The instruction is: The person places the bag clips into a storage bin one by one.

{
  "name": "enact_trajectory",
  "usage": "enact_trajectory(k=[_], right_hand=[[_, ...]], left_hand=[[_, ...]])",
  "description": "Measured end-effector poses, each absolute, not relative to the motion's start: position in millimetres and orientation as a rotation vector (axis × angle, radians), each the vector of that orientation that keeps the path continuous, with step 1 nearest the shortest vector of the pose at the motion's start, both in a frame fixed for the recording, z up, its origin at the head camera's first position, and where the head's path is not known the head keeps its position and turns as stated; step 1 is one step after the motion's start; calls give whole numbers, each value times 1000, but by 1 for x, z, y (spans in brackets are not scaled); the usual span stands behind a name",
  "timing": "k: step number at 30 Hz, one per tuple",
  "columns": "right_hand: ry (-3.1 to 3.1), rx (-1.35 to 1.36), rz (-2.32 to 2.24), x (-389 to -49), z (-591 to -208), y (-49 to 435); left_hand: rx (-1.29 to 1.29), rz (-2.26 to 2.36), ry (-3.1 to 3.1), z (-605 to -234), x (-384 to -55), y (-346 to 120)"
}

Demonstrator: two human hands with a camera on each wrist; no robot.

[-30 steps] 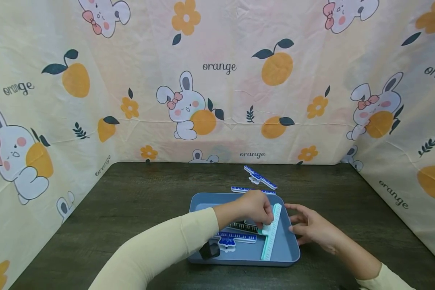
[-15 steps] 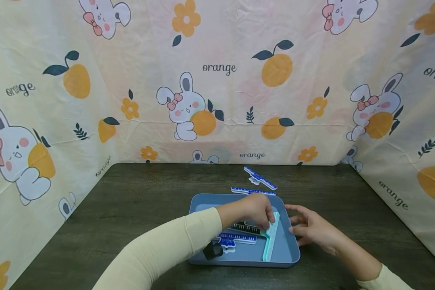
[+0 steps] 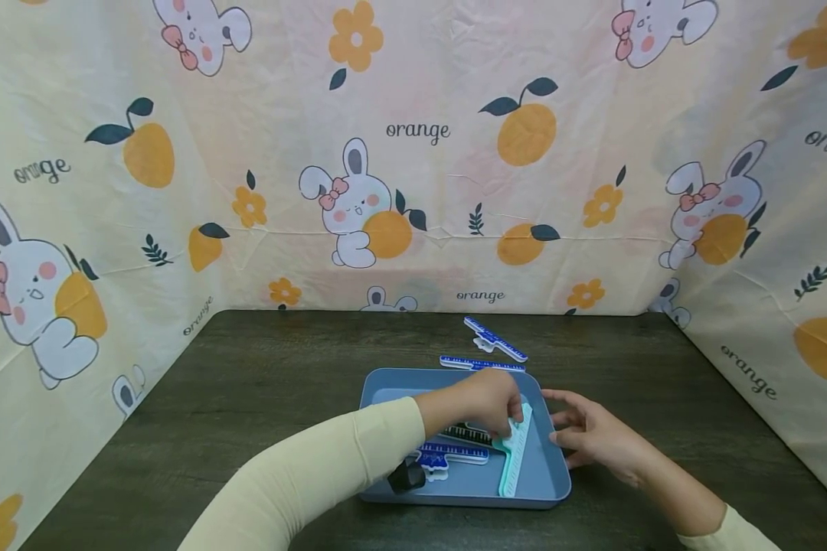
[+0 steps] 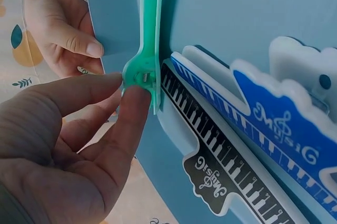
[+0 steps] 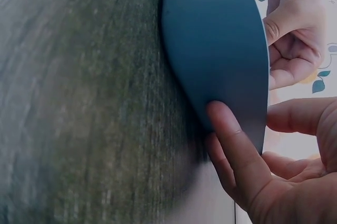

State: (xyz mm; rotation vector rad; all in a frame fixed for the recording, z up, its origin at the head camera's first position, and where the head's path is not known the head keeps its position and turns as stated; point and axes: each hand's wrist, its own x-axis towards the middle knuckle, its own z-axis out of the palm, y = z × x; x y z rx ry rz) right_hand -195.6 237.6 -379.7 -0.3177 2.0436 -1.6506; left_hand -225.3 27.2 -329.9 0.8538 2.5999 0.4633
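Note:
In the head view, my left hand (image 3: 492, 399) reaches into a blue tray (image 3: 469, 499) and pinches the handle of a mint-green ruler clip (image 3: 514, 459), whose long bar lies along the tray's right side. The left wrist view shows thumb and fingertips at the green clip's spring (image 4: 145, 78). Beside it lie a black clip (image 4: 213, 179) and a blue clip (image 4: 284, 124), both with piano-key bars and "Music" lettering. My right hand (image 3: 603, 440) rests against the tray's right wall (image 5: 221, 39), its loosely bent fingers touching the outside and rim.
Two more blue clips, the nearer one (image 3: 482, 363) and the farther one (image 3: 496, 339), lie on the dark wooden table (image 3: 282, 383) behind the tray. Patterned cloth (image 3: 441, 191) hangs around the back and sides. The left wrist's black device (image 3: 406, 476) hangs over the tray's front.
My left hand has shifted slightly down and to the right with the green clip, whose far end has moved toward me. The right hand stays against the tray.

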Motion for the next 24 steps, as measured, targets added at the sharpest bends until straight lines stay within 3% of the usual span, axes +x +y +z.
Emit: enact_trajectory(k=[24], right_hand=[[2231,-298,-1548,-193,-364,245]], left_hand=[[1107,467,2725,-313,-217,5]])
